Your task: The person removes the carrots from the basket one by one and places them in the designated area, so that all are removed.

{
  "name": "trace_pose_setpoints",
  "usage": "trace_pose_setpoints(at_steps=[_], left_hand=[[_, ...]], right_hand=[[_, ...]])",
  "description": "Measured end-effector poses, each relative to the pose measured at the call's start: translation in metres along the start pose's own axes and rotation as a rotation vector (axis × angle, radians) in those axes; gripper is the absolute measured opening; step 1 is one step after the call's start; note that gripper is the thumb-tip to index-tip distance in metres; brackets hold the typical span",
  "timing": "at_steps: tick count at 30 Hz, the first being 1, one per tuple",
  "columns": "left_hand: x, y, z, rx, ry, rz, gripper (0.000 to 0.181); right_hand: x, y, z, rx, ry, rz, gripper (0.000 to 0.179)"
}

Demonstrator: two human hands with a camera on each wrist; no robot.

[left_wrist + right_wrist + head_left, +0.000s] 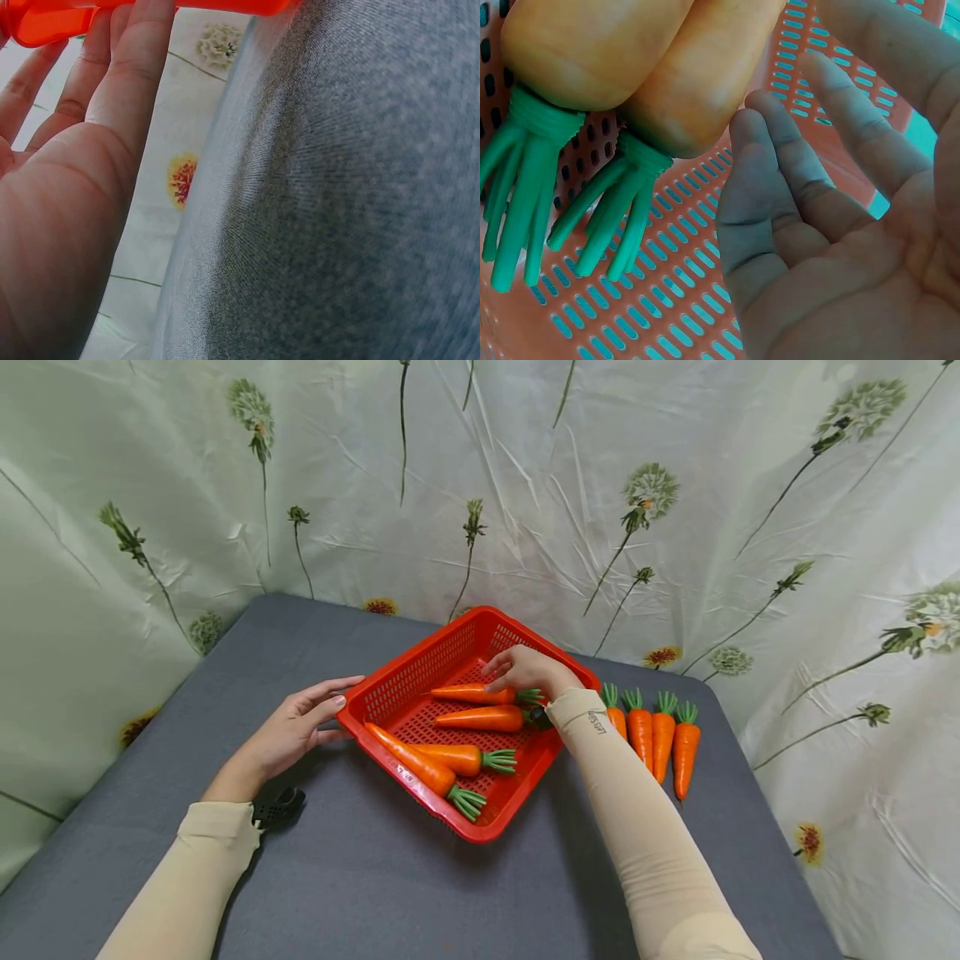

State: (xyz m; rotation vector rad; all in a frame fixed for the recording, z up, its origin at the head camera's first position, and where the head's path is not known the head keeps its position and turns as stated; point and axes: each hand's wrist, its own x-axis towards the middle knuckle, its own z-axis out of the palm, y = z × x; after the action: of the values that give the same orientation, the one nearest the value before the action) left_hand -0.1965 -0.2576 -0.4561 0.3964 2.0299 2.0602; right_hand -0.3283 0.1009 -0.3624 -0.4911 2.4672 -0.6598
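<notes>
Inside carrots (480,719): four lie in the red basket (491,832).
My left hand (296,727): fingers extended, touching the basket's left corner.
My right hand (528,668): fingers loosely spread, beside the farthest carrot.
Outside row (663,739): four carrots, rightward.
Behind: flowered curtain (525,485).

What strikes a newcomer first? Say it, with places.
The bright red basket, mid-table, probably strikes first, with four orange carrots inside. To its right, four more carrots lie in a row on the grey table. The right hand reaches in; the left hand touches the basket's left corner.
</notes>
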Motion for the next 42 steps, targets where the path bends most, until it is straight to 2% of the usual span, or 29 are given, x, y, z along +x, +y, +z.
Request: trace_pose_setpoints(at_steps=[10, 22, 37, 42], left_hand=[[0.0, 0.001, 0.002, 0.019, 0.009, -0.015, 0.051], [0.0, 0.002, 0.004, 0.015, 0.009, -0.012, 0.051], [0.0, 0.001, 0.002, 0.021, 0.018, -0.013, 0.051], [0.0, 0.0, 0.001, 0.015, 0.015, -0.011, 0.051]], right_hand=[[0.002, 0.001, 0.0, -0.002, -0.048, 0.002, 0.043], [0.005, 0.006, 0.004, -0.03, -0.08, 0.091, 0.043], [0.011, 0.005, 0.007, -0.056, -0.117, 0.113, 0.047], [0.011, 0.004, 0.005, -0.069, -0.132, 0.098, 0.047]])
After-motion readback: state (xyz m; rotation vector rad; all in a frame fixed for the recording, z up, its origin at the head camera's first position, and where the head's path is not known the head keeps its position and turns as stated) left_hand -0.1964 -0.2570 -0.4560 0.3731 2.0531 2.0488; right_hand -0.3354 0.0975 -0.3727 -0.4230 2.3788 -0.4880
